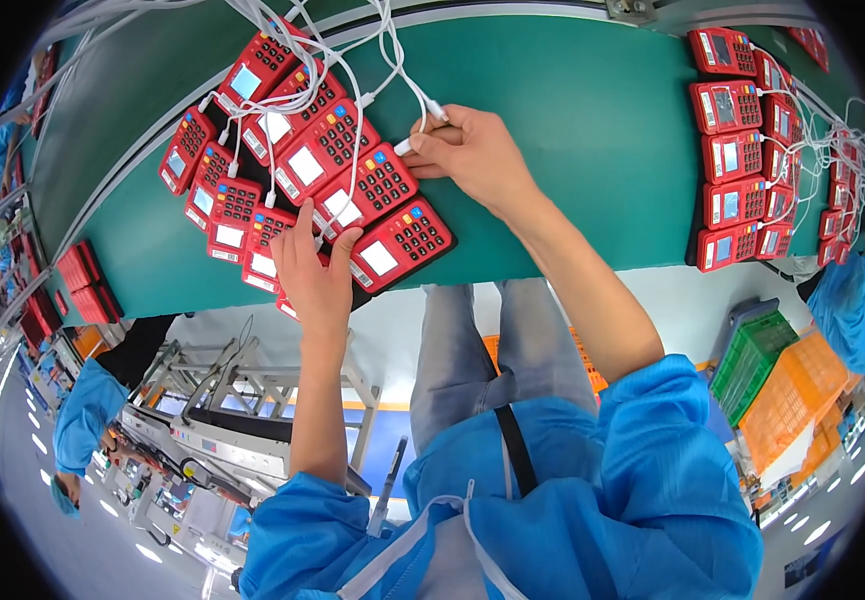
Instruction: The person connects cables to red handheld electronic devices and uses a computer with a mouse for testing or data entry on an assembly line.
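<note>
Red card payment terminals (383, 175) with dark keypads lie in overlapping rows on the green bench, several screens lit. My left hand (315, 275) spans the near end of one terminal (341, 207), thumb on one side and fingers on the other. At that terminal's far end, my right hand (473, 160) pinches a white cable plug (404, 147) between thumb and fingers; whether it is seated cannot be seen. A second white plug (438, 112) shows by the right fingertips. The nearest terminal (401, 243) lies just right of my left hand.
White cables (303, 90) hang in a tangle over the terminals. More red terminals (733, 157) stand in rows at the right, with red units (90, 283) at far left. Co-workers in blue (91, 415) are at both sides. Green and orange crates (753, 365) stand below right.
</note>
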Demonstrator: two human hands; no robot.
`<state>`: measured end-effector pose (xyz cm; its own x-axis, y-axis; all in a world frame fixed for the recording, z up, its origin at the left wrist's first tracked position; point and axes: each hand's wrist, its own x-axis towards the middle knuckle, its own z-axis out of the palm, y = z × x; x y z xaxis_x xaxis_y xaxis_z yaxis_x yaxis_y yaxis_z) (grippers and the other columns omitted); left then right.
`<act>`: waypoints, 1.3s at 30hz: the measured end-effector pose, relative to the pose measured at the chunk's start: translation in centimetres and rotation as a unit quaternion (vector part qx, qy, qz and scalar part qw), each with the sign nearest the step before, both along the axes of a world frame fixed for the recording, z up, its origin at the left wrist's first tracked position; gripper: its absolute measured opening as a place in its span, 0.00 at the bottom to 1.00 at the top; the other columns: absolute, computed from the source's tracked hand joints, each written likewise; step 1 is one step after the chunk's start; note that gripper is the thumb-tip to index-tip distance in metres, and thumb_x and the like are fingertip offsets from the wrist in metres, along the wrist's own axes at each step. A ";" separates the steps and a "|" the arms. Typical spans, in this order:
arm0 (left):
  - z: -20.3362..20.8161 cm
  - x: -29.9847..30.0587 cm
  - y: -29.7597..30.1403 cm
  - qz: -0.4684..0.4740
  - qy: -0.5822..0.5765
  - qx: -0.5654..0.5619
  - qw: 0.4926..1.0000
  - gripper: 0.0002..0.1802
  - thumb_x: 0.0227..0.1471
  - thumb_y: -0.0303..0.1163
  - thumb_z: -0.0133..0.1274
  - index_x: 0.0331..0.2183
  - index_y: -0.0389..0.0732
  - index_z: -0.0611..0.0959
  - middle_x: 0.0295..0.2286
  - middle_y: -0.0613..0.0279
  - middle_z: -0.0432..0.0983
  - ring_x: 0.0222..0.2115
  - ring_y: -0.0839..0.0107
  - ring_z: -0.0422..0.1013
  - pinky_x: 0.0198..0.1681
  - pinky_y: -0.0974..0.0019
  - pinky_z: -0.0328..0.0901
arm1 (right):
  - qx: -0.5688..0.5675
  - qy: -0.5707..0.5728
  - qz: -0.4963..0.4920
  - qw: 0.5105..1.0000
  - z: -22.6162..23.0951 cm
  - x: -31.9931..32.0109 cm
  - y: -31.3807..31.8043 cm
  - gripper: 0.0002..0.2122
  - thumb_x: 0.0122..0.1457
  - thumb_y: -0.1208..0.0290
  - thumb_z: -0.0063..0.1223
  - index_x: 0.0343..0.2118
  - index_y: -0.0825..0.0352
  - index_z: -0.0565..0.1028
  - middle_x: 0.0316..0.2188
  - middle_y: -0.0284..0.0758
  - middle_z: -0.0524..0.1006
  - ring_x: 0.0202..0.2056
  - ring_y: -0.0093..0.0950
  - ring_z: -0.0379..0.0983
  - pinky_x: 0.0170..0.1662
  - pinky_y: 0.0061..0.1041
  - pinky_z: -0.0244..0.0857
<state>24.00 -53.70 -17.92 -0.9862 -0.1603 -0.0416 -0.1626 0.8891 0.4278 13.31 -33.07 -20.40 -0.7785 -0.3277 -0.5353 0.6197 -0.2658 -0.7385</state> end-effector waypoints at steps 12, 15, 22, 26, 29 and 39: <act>1.2 -0.3 1.6 0.022 -0.014 -0.038 0.999 0.34 0.45 0.39 0.65 0.51 0.34 0.73 0.37 0.53 0.73 0.42 0.54 0.65 0.45 0.54 0.62 | 0.132 0.010 0.133 0.982 0.0 -2.3 0.2 0.10 0.60 0.73 0.54 0.36 0.77 0.72 0.32 0.44 0.79 0.34 0.33 0.80 0.35 0.27 0.76; 3.6 0.4 2.5 -0.009 0.018 -0.073 0.997 0.34 0.42 0.37 0.67 0.50 0.34 0.73 0.45 0.47 0.68 0.46 0.48 0.64 0.49 0.50 0.60 | 0.180 0.026 0.156 0.971 1.8 -3.7 0.8 0.14 0.60 0.66 0.54 0.38 0.76 0.73 0.30 0.43 0.80 0.29 0.30 0.79 0.31 0.25 0.75; 2.6 2.1 4.3 -0.104 -0.017 -0.058 0.993 0.34 0.33 0.35 0.70 0.45 0.39 0.77 0.42 0.55 0.68 0.41 0.55 0.66 0.43 0.55 0.64 | 0.313 0.111 0.276 0.902 1.7 -6.8 1.4 0.15 0.58 0.62 0.55 0.32 0.73 0.75 0.23 0.39 0.80 0.23 0.26 0.78 0.26 0.24 0.72; 2.2 2.1 4.6 -0.081 0.015 -0.046 0.996 0.32 0.32 0.31 0.71 0.44 0.38 0.78 0.41 0.54 0.69 0.40 0.54 0.67 0.42 0.55 0.65 | 0.374 0.136 0.437 0.806 2.9 -7.5 2.0 0.10 0.55 0.68 0.53 0.29 0.72 0.75 0.22 0.38 0.79 0.21 0.26 0.77 0.24 0.26 0.70; 2.1 2.2 5.0 -0.062 0.019 -0.042 0.997 0.32 0.32 0.30 0.70 0.44 0.38 0.78 0.41 0.54 0.69 0.41 0.54 0.67 0.43 0.55 0.65 | 0.420 0.288 0.456 0.731 3.0 -6.4 3.2 0.10 0.53 0.69 0.54 0.28 0.73 0.75 0.22 0.38 0.78 0.21 0.27 0.77 0.24 0.27 0.70; 1.8 2.5 5.2 -0.043 0.027 -0.035 0.998 0.33 0.32 0.30 0.71 0.44 0.39 0.78 0.41 0.54 0.69 0.42 0.55 0.67 0.44 0.56 0.64 | 0.179 0.017 0.295 0.938 1.3 0.0 4.1 0.10 0.53 0.76 0.58 0.36 0.75 0.76 0.26 0.39 0.80 0.27 0.26 0.79 0.31 0.23 0.75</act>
